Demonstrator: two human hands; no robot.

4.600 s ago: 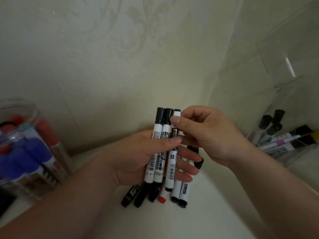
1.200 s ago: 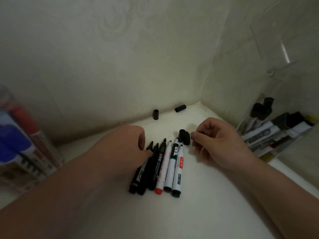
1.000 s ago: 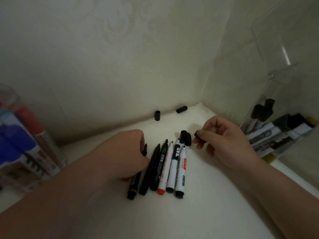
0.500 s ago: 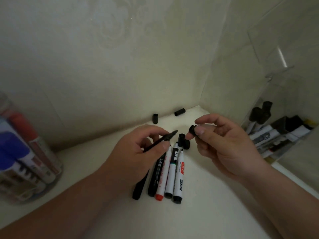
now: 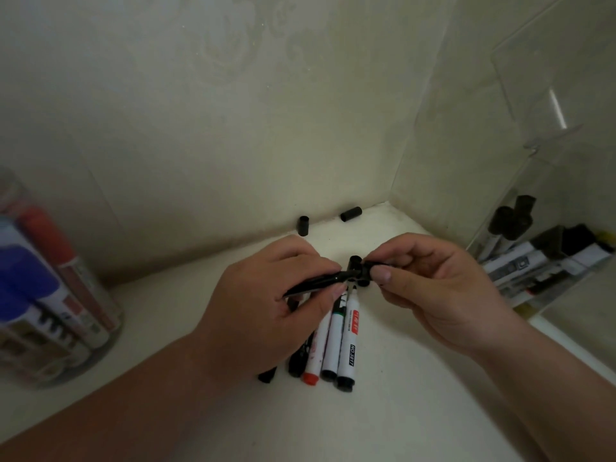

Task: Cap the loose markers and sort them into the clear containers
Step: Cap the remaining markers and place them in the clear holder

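My left hand (image 5: pixel 266 308) grips a thin black marker (image 5: pixel 316 281) that points right. My right hand (image 5: pixel 430 288) pinches a black cap (image 5: pixel 366 271) at the marker's tip; whether the cap is fully on I cannot tell. Under my hands several uncapped markers (image 5: pixel 336 338) lie side by side on the white surface, white-bodied and black ones. Two loose black caps (image 5: pixel 303 225) (image 5: pixel 350 214) sit by the back wall, and another cap (image 5: pixel 354 261) stands just behind the marker tip.
A round clear container (image 5: pixel 50 295) with blue and red capped markers stands at the left. A clear box (image 5: pixel 546 255) with black-capped white markers stands at the right. Walls close the corner behind and to the right.
My left hand lifted the thin black marker from the row. My right hand picked up a cap and has brought it to the marker's tip.
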